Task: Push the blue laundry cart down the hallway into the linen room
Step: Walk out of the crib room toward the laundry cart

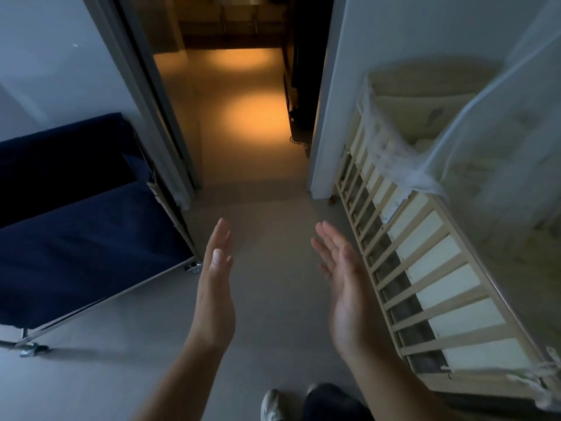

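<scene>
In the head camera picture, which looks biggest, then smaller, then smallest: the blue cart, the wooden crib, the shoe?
1. Wooden crib and blue cart: both look about as large and run off the frame, so unranked.
2. Shoe: smallest.

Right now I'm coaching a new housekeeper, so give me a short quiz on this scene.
1. True or false: either hand grips the dark blue fabric laundry cart on a metal wheeled frame.
2. Which side of the person is the pale wooden slatted cot on: A left, B right?
3. Fill in: the open doorway ahead leads to floor lit ____.

Key: 1 false; the left hand and right hand are open, palms facing, holding nothing. 2 B. 3 orange.
</scene>
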Tool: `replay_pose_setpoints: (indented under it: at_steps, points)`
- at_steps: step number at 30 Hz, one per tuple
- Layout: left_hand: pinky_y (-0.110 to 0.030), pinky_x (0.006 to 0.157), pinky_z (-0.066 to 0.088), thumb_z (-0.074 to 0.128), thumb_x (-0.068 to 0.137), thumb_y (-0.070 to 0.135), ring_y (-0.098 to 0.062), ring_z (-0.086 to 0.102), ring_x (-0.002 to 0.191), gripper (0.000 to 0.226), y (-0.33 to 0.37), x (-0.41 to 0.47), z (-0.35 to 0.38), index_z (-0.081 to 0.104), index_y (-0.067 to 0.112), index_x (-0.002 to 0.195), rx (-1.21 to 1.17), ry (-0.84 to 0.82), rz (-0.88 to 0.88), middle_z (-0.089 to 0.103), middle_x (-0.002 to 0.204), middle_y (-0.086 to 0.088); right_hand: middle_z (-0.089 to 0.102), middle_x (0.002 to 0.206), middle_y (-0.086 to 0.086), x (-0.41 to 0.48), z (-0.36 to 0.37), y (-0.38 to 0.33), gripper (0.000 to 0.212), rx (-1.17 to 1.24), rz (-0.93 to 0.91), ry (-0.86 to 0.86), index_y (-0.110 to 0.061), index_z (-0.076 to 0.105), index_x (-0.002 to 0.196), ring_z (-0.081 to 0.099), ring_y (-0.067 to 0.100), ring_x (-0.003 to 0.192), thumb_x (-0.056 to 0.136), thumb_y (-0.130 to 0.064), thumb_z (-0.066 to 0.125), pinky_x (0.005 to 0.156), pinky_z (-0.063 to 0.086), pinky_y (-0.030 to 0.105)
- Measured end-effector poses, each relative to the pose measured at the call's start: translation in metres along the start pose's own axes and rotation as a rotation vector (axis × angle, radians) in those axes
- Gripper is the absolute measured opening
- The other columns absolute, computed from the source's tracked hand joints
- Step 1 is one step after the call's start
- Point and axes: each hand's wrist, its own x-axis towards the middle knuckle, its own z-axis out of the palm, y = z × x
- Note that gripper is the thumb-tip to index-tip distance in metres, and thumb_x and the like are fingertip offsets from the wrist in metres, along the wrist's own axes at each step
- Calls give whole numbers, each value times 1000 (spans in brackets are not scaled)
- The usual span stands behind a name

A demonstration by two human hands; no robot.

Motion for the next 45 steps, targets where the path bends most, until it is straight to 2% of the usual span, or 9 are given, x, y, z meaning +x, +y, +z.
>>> replay_pose_setpoints:
  at_steps: [7,14,17,20,30,33,37,42,45]
  points:
    - [-35,116,24,29,99,44,3,34,142,43,-6,56,3,43,57,138,13,27,-17,42,148,33,57,140,-26,60,9,2,84,1,-24,-6,-44,54,132,52,-1,132,67,-95,42,119,29,48]
    - [-34,114,27,29,100,44,5,35,140,41,-10,131,19,44,58,136,14,98,-33,43,148,30,58,137,-29,147,13,-1,80,12,-10,-39,-47,56,127,53,-2,130,65,-96,41,118,31,48]
    - [-34,115,26,30,99,47,5,35,140,41,-9,168,33,45,59,135,21,125,-42,43,149,29,57,137,-29,189,10,-4,70,2,-2,-71,-47,55,128,52,-3,131,73,-89,40,118,31,48]
    - [-35,117,24,30,100,46,5,35,141,40,-9,205,53,44,59,136,32,142,-39,43,149,29,57,137,-31,230,6,-7,61,2,22,-112,-48,53,130,52,-5,130,79,-77,37,118,31,44]
    - [-26,112,28,30,98,48,7,40,137,37,-18,309,109,45,60,129,19,215,-28,45,147,29,56,138,-30,351,-10,-10,61,30,29,-186,-45,54,130,51,-5,131,79,-74,38,116,32,34]
    - [-25,111,29,30,98,49,6,40,137,37,-21,334,115,46,60,129,26,230,-25,46,147,27,56,138,-30,379,-9,-9,64,47,41,-201,-47,55,130,51,-4,131,77,-80,39,117,30,37]
    - [-25,111,29,32,97,51,4,40,138,36,-26,373,115,49,64,126,33,255,-27,47,145,29,57,139,-28,419,3,-5,82,53,42,-205,-46,56,130,51,-2,132,66,-95,43,116,32,39]
    - [-25,112,28,30,95,55,6,38,138,45,-39,431,108,44,53,137,25,267,-31,45,148,27,58,138,-28,474,26,0,78,29,42,-222,-50,57,128,52,-1,132,67,-96,42,118,31,44]
    - [-29,113,27,29,97,51,6,36,139,40,-43,472,100,46,61,132,-6,255,-47,44,147,30,58,136,-30,512,45,0,71,-1,37,-223,-55,59,123,52,-2,131,67,-96,43,118,32,44]
